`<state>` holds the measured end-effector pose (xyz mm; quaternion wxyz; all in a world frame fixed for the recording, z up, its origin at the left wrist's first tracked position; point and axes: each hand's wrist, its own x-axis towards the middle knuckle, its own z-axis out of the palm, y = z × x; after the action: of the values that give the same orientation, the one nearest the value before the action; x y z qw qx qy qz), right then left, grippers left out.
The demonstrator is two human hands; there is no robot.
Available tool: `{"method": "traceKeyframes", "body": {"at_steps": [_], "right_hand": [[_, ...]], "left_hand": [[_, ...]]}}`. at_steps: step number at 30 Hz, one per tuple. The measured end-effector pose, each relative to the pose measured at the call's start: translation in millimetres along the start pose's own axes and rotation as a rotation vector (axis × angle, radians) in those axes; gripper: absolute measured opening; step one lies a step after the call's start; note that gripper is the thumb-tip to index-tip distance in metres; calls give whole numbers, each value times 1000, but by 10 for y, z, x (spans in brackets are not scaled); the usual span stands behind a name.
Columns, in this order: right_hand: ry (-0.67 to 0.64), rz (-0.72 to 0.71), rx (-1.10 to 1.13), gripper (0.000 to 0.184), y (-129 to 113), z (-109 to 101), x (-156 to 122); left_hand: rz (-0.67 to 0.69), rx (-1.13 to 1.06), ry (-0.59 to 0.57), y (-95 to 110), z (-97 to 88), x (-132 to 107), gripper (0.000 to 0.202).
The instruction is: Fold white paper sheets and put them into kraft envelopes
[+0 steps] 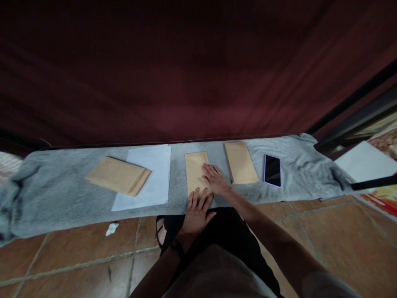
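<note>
A brown paper envelope (194, 167) lies flat on the grey cloth in front of me, its long side pointing away. My left hand (198, 211) rests on its near end with the fingers spread. My right hand (214, 178) presses on the envelope's right side, fingers stretched out and flat. To the right sits a neat stack of brown envelopes (241, 162), close to my right hand but apart from it. On the left, a looser pile of brown envelopes (119, 176) lies slanted, partly over white paper sheets (158, 174).
The grey cloth (71, 207) covers a long narrow surface, wrinkled at both ends. A phone (272, 170) with a dark screen lies right of the stack. Dark red fabric (186, 82) hangs behind. A crumpled white tissue (112, 229) is on the tiled floor (87, 265).
</note>
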<state>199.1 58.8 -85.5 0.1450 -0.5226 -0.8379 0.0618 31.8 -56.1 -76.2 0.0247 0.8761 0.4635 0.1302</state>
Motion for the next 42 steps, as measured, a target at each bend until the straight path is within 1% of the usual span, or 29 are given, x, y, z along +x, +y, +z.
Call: {"method": "traceKeyframes", "body": {"at_steps": [3,6,8,10,12,14,18,21,23,25,29,32,35,37,39,42], "right_hand": [[-15,76,-35,59,113,27,312],[-3,143,-43,61,189,14,539],[6,176,-41,60,204,0,616],[7,196,-40,60,182,-7,608],[10,199,-42,59,124,-2,496],[21,177,-43,59,34,6,278],[34,74,-32,59,-180,-20,-340],[43,19,-17,59,-314,-81,-744],[58,1,-11,59,-372,-117,-909],[73,-17,-7,58,-402,-138,-992],[93,-39,3,54,-401,-152,-1023],[90,-63,8,56,-386,-154,-1023],[91,-83,0,57,-372,-152,-1038],[87,-96,-11,56,-364,-151,-1053],[80,-101,-24,55,-361,-153,-1067],[80,-71,-45,55,-372,-155,-1083]], "left_hand": [[-1,31,22,-13,27,-6,68],[-1,50,27,-17,34,-9,68],[-1,49,24,-18,39,-9,69],[-1,40,24,-23,46,-7,69],[0,34,25,-33,50,-8,67],[2,30,27,-45,45,-16,64],[-14,5,33,-72,-6,-38,57],[-56,-48,26,-120,-56,24,51],[-98,-81,17,-181,-72,156,50],[-100,-96,-7,-263,-63,363,51],[-81,-65,-105,-445,8,895,56],[-88,-32,-145,-571,64,1263,59],[-123,-15,-146,-684,101,1537,60],[-149,-7,-132,-743,118,1661,60],[-162,1,-125,-777,129,1726,60],[-164,18,-130,-764,131,1676,59]]}}
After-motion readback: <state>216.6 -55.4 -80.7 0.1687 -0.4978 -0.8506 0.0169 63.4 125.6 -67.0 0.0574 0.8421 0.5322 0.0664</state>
